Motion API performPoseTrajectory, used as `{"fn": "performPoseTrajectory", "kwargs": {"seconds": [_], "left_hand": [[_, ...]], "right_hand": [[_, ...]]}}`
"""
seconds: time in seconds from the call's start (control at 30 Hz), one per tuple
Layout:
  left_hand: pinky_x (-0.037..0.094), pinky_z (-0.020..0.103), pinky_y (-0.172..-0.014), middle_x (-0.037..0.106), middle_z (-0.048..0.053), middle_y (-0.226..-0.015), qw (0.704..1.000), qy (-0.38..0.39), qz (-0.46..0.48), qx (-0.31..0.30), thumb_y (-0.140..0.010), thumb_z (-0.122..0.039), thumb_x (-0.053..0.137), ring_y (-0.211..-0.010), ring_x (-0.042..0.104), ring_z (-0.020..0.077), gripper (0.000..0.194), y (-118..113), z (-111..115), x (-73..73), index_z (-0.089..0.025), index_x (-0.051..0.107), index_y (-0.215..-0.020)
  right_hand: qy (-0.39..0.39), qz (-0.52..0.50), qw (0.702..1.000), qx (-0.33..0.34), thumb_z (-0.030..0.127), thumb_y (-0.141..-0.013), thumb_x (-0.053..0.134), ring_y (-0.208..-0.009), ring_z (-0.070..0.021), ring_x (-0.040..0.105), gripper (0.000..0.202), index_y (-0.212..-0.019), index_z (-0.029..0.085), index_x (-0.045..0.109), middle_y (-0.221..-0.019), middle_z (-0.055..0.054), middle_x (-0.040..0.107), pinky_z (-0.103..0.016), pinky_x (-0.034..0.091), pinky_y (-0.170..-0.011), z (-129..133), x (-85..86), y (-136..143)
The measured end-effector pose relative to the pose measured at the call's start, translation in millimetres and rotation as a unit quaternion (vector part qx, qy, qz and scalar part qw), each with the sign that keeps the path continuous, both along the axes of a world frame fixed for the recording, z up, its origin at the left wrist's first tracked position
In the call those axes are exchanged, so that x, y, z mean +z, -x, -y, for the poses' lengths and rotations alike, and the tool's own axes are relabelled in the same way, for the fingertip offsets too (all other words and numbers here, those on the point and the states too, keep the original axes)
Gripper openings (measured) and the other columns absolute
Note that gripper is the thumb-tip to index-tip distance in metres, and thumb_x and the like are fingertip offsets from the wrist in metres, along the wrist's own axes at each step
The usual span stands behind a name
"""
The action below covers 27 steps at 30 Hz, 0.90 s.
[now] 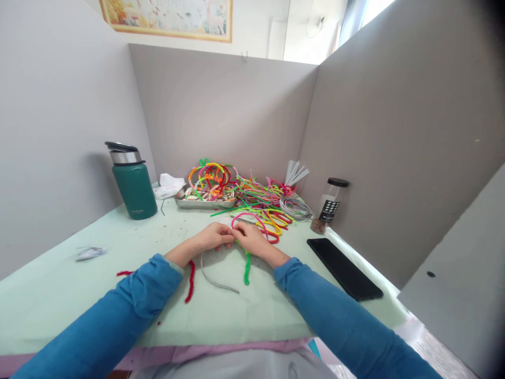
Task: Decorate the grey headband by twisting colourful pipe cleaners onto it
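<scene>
My left hand (pixel 214 236) and my right hand (pixel 249 237) meet over the middle of the table, thumbs and fingertips pinched together. Between them is the end of a pink pipe cleaner (pixel 248 214), which arches up behind my right hand. A fuzzy green pipe cleaner (pixel 247 269) sticks out below the right hand; whether it joins the pink one is hidden by the fingers. Under my left hand a thin grey wire (pixel 218 284) curves across the cloth. Beside my left wrist lies a short dark red pipe cleaner (pixel 190 284). Yellow and red bent pipe cleaners (pixel 276 223) lie just behind my right hand.
At the back, a metal tray (pixel 205 204) holds small pieces and colourful pipe-cleaner loops, beside a heap of pipe cleaners (pixel 260 190) and a coil of grey wire (pixel 295 209). A green bottle (pixel 136 189) stands left; a clear jar (pixel 329 208) and black phone (pixel 344 267) are right. Grey partitions (pixel 224 105) surround the table.
</scene>
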State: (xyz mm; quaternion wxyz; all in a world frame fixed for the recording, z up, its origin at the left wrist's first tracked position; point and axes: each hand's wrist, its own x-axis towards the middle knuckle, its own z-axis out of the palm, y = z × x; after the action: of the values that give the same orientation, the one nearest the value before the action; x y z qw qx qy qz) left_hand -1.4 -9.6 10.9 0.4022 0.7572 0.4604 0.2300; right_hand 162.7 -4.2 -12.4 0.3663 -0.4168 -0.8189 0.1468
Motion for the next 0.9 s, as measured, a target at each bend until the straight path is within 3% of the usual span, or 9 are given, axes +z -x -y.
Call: {"fn": "performPoseTrajectory", "kwargs": {"seconds": [0.9], "left_hand": [[0.035, 0.017, -0.042, 0.057, -0.002, -0.062, 1.0, -0.009, 0.007, -0.022, -0.068, -0.047, 0.055, -0.044, 0.041, 0.0051, 0.036, 2.1, -1.7, -0.6, -0.014, 0.058, -0.079]], "right_hand": [[0.021, -0.06, 0.998, -0.001, 0.031, -0.08, 0.046, -0.06, -0.0105, 0.045, 0.019, -0.071, 0.016, 0.054, -0.065, 0.002, 0.054, -0.021, 0.029, -0.053, -0.4, -0.6, 1.9]]}}
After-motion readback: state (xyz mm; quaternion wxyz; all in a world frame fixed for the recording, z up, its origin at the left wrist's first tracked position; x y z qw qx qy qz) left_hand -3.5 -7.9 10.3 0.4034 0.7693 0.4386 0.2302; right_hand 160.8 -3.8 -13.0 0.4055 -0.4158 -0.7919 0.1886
